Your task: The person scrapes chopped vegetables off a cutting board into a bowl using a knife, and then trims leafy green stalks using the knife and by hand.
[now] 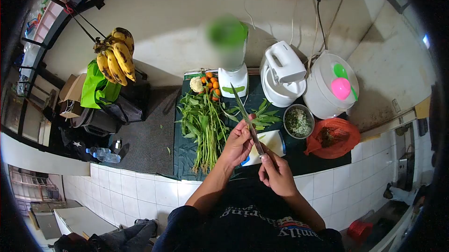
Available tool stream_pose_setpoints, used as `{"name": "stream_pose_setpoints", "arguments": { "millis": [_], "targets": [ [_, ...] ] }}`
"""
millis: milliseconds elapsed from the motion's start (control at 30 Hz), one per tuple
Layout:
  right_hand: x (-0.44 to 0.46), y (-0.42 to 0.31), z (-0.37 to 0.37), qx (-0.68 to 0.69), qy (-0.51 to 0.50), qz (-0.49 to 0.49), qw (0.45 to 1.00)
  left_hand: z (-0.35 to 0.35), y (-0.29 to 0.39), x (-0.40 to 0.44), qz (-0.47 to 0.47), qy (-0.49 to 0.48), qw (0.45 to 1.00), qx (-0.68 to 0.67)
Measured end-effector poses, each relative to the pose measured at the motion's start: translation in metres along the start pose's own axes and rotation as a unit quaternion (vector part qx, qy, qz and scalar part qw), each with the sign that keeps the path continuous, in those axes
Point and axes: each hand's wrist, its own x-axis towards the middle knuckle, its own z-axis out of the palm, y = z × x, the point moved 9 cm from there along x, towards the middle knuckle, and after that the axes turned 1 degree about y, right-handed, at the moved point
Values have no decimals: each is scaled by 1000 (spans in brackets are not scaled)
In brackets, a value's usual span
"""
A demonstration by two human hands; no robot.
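My left hand (240, 143) pinches a long, narrow green leaf (240, 103), whose pointed tip reaches up toward the blender (233, 80). My right hand (278, 173) is closed around a knife (257, 143), its blade angled up and left beside the left fingers. Whether the blade touches the leaf I cannot tell. Beneath both hands lies a white cutting board (277, 145) with pale green pieces on it. Cut green leaves (265, 116) rest just beyond the board. A big bunch of leafy green stems (201, 128) lies left of my left hand.
Right of the board stand a metal bowl of chopped greens (298, 121) and a red plastic bag (343, 140). Behind are a white stand mixer (284, 76), a white bucket (322, 95), orange fruits (213, 83) and cauliflower (196, 84). Bananas (115, 60) hang at left.
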Motion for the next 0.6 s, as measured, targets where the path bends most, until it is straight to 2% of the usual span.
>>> {"name": "stream_pose_setpoints", "arguments": {
  "millis": [267, 433, 600],
  "targets": [
    [1, -6, -3, 36, 6, 11, 999, -1, 3, -4, 9, -13, 999, 37],
    [4, -13, -5, 29, 13, -4, 999, -4, 1, -10, -16, 53, 998, 17],
    [4, -16, -1, 20, 16, -24, 999, -14, 0, -6, -4, 21, 1000, -3]
  ]
}}
